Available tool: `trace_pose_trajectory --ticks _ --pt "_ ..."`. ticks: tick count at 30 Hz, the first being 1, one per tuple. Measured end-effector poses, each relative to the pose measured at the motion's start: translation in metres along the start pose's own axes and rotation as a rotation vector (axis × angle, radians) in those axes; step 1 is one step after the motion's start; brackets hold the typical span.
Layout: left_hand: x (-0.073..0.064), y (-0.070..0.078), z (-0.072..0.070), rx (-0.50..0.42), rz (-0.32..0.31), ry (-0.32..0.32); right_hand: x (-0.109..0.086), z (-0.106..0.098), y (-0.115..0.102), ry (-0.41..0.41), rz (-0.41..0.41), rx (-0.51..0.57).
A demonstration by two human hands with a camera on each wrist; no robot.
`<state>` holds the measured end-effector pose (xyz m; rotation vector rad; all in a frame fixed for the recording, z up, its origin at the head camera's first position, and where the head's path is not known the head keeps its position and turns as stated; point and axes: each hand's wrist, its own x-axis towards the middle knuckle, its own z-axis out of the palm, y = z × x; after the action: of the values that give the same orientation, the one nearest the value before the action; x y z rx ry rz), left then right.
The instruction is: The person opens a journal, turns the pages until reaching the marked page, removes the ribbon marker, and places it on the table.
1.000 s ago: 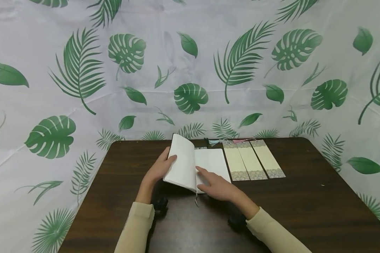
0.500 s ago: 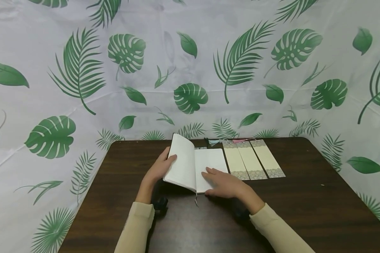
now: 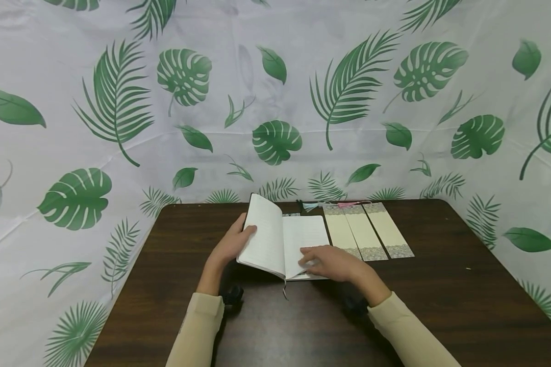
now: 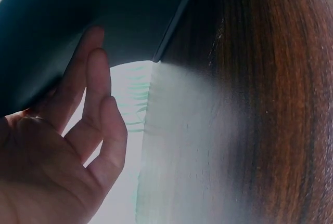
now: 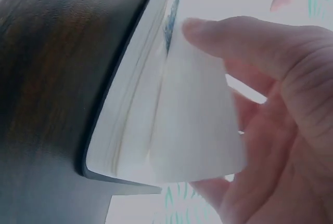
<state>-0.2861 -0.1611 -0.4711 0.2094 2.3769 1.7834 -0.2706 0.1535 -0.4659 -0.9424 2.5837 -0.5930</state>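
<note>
An open notebook (image 3: 305, 232) with white pages lies on the dark wooden table, its left half raised. My left hand (image 3: 229, 244) grips that half, thumb on the page and fingers behind the dark cover (image 4: 130, 16). Over the lower right corner, my right hand (image 3: 332, 262) pinches a page (image 5: 197, 120), which curls up between thumb and fingers in the right wrist view. A blue-grey patterned strip (image 5: 172, 21) shows between the pages under it. From the notebook's bottom edge hangs a thin ribbon (image 3: 284, 292).
Right of the notebook lie three cream bookmarks (image 3: 390, 230) with patterned ends. A light blue tassel (image 3: 310, 206) and a pink tassel (image 3: 349, 204) lie by their top ends. Another patterned edge (image 3: 291, 214) peeks out behind the notebook. A leaf-print cloth (image 3: 275, 92) hangs behind the table.
My right hand has moved right across the right page, and its fingers have closed on a page at the lower corner, lifting it. My left hand keeps its hold.
</note>
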Motion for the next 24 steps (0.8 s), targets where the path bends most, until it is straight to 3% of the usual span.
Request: trace_pose_trajectory --ticks 5,18,24 --pt "-0.001 0.000 -0.001 0.008 -0.002 0.002 0.001 -0.002 -0.003 0.061 0.021 -0.033" --pt "-0.001 -0.002 -0.001 0.012 0.010 -0.015 -0.003 -0.010 0.000 0.094 0.096 -0.077" --pt "-0.002 -0.001 -0.001 0.009 -0.002 -0.015 -0.002 -0.014 0.006 0.209 0.062 -0.122"
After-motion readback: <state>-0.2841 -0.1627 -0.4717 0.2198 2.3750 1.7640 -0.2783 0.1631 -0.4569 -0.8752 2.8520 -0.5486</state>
